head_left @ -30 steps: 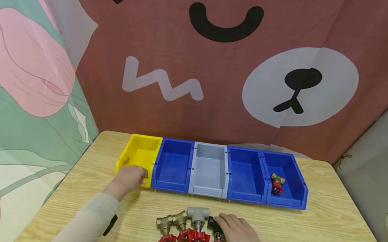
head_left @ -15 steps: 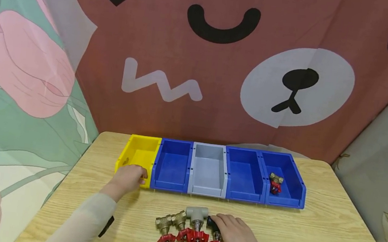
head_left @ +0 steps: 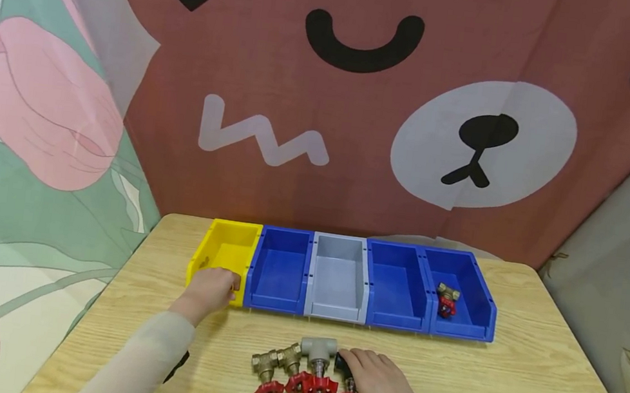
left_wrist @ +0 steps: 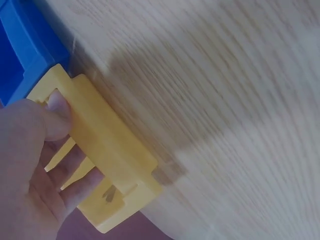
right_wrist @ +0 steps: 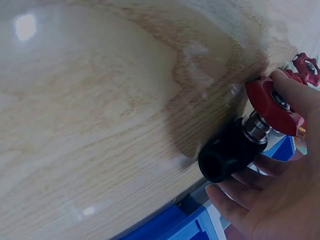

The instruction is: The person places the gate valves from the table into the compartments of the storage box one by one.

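Note:
My left hand [head_left: 213, 290] holds the front edge of the yellow bin [head_left: 233, 229], at the left end of a row of bins. In the left wrist view, the thumb lies on the outside of that front wall [left_wrist: 107, 135] and the fingers reach inside. My right hand [head_left: 387, 386] grips a black valve [right_wrist: 227, 152] with a red handwheel [right_wrist: 270, 107] on the table; its thumb is on the wheel and the fingers are behind the black body. Left of it lie a grey valve [head_left: 318, 348] and two brass valves [head_left: 263, 364] [head_left: 289, 357], all with red handwheels.
Right of the yellow bin stand a blue bin [head_left: 278, 302], a grey bin [head_left: 335, 313] and two more blue bins [head_left: 397, 321] [head_left: 460, 330]. A small brass valve [head_left: 446, 300] with a red handwheel lies in the rightmost one. A printed curtain [head_left: 351, 187] hangs behind the wooden table [head_left: 505, 374].

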`<state>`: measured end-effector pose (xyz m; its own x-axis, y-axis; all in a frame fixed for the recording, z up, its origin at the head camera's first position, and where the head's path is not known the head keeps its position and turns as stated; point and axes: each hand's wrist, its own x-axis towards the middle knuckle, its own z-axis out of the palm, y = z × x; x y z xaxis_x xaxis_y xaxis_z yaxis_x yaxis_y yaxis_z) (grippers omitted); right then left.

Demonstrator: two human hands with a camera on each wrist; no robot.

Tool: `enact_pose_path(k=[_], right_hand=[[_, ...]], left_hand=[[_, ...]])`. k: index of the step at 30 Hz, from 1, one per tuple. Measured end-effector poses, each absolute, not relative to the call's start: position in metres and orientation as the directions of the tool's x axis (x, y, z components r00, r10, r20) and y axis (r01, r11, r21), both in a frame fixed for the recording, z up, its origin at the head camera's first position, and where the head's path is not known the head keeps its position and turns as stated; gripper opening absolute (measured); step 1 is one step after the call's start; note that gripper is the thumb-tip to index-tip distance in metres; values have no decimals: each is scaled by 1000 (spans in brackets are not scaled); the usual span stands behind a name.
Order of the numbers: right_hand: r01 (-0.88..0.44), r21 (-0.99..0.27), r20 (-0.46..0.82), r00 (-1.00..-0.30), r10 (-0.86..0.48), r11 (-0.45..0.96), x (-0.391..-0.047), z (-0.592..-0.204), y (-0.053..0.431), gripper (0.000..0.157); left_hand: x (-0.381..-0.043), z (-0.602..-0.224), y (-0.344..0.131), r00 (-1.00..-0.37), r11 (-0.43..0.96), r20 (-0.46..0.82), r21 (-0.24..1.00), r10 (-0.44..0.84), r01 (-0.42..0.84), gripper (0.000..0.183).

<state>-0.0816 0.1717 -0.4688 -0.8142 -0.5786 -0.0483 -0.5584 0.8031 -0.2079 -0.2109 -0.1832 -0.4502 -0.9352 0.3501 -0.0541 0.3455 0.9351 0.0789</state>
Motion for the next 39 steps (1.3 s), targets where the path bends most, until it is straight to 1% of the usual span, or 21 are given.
enact_pose_path(k=[6, 13, 18, 25, 32, 39], right_hand=[[-589, -185, 18, -802, -596, 787, -83, -468, 171, 85], [-587, -199, 2, -801, -599, 785, -84, -464, 172, 84], [-606, -158, 17, -791, -611, 780, -86, -458, 176, 82], [-636, -103, 52, -771, -634, 765, -88, -448, 181, 82], [-667, -34, 115, -743, -660, 745, -92, -438, 191, 76], [-665, 17, 125, -739, -662, 746, -103, -426, 200, 82]], left_hand=[[-212, -450, -182, -938, 939, -63, 72, 341, 337, 8], [-207, -447, -183, -941, 942, -63, 58, 334, 330, 7], [-205, -447, -183, -937, 937, -41, 62, 347, 344, 7], [-205, -447, -181, -940, 940, -46, 67, 337, 334, 7], [-204, -441, -177, -941, 942, -71, 94, 330, 323, 7], [-205, -444, -181, -944, 945, -82, 101, 319, 311, 7]])
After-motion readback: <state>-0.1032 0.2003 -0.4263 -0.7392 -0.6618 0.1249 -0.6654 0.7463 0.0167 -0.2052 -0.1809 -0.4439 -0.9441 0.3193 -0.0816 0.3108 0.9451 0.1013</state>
